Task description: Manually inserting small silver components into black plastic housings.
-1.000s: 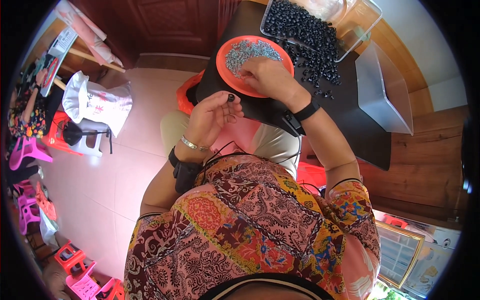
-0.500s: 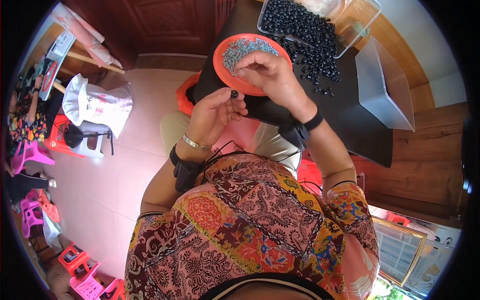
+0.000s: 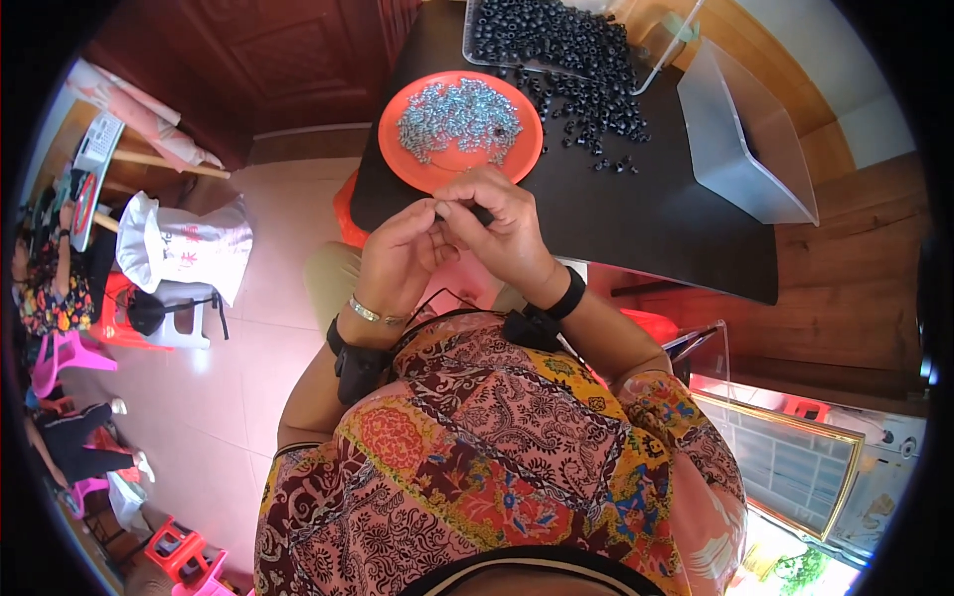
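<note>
- Head view: we see left hand (image 3: 397, 260) and right hand (image 3: 502, 230) fingers pinched together on a small black piece (image 3: 481, 214).
- Beyond the fingers: orange plate (image 3: 399, 164) of metal screws (image 3: 459, 119) on the black surface (image 3: 636, 214).

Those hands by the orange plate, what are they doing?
A person's left hand and right hand meet at the edge of the black table, pinching a small black piece between the fingertips. Just beyond sits the round orange plate of small silvery metal parts, beside a clear plastic tray of black rubber rings.
</note>
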`<state>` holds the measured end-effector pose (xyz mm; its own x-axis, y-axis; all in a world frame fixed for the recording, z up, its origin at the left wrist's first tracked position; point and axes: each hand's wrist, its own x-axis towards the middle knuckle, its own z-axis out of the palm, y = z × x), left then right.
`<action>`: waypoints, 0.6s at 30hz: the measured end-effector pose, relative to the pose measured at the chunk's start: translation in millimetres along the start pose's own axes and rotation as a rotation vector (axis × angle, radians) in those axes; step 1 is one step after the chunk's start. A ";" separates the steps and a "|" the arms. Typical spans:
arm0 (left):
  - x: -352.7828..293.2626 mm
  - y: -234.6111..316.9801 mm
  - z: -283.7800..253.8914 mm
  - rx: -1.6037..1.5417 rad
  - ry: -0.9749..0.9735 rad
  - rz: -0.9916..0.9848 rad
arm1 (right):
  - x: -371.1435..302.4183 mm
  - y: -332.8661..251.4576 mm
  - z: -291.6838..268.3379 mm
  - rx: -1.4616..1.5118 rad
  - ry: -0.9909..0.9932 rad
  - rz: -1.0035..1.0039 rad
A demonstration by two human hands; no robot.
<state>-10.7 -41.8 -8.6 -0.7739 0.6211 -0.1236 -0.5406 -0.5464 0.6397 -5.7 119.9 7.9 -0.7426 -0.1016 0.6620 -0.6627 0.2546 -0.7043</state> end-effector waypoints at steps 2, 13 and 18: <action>0.6 0.4 3.6 0.007 0.062 0.003 | -0.3 -1.1 -1.9 -0.019 -0.002 -0.008; 0.5 5.7 0.4 0.020 0.034 0.024 | 22.9 -14.1 -30.1 -0.312 -0.106 -0.086; -3.1 9.7 -2.6 0.021 0.054 0.054 | 67.7 23.1 -73.1 -0.748 -0.295 -0.030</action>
<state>-14.3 -50.5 -4.0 -0.8191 0.5590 -0.1290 -0.4909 -0.5665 0.6619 -64.3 189.2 55.2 -0.7897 -0.3419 0.5094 -0.5199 0.8138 -0.2596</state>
